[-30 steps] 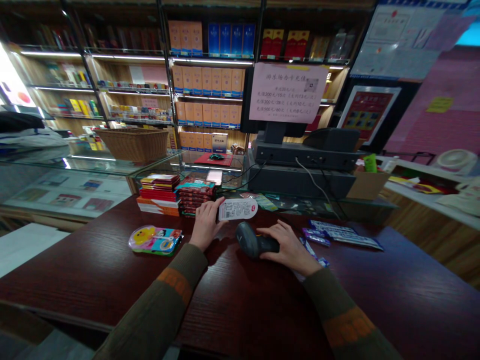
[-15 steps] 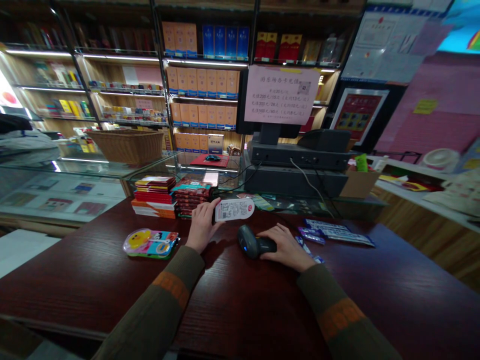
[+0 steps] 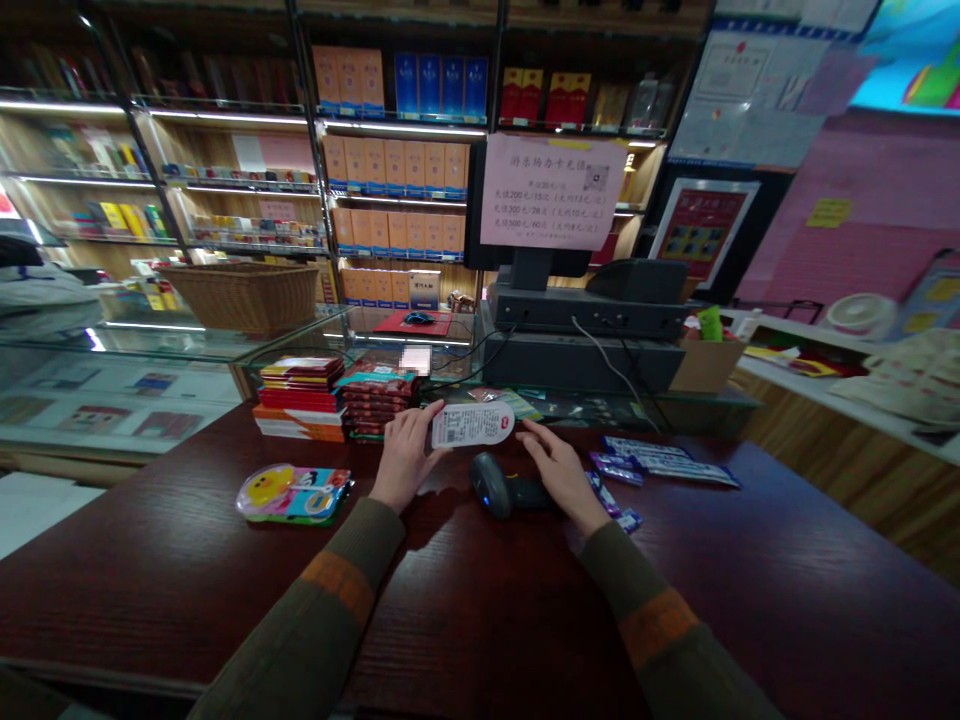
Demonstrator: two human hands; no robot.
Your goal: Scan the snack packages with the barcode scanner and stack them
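Between the fingers and thumb of my left hand (image 3: 409,455) is a flat package (image 3: 474,424) with a rounded right end. Its white printed back, with a barcode at the left, faces me. My right hand (image 3: 561,470) is open above the table, its fingertips close to the package's rounded end; I cannot tell if they touch it. A black barcode scanner (image 3: 491,484) with a blue light lies below, its handle partly behind my right hand. On the left lies a colourful package with a yellow duck (image 3: 271,488).
Stacked red and orange packets (image 3: 300,400) stand beside brown packets (image 3: 380,405) at the table's back. Blue-purple sticks (image 3: 667,462) lie to the right. Behind are a cash register (image 3: 585,335), a wicker basket (image 3: 244,295) and shelves of boxes. The dark wooden table (image 3: 465,620) stretches towards me.
My right hand has let go of the scanner's handle and moved up towards the package's right end. The scanner now lies on the table. My left hand still holds the package.
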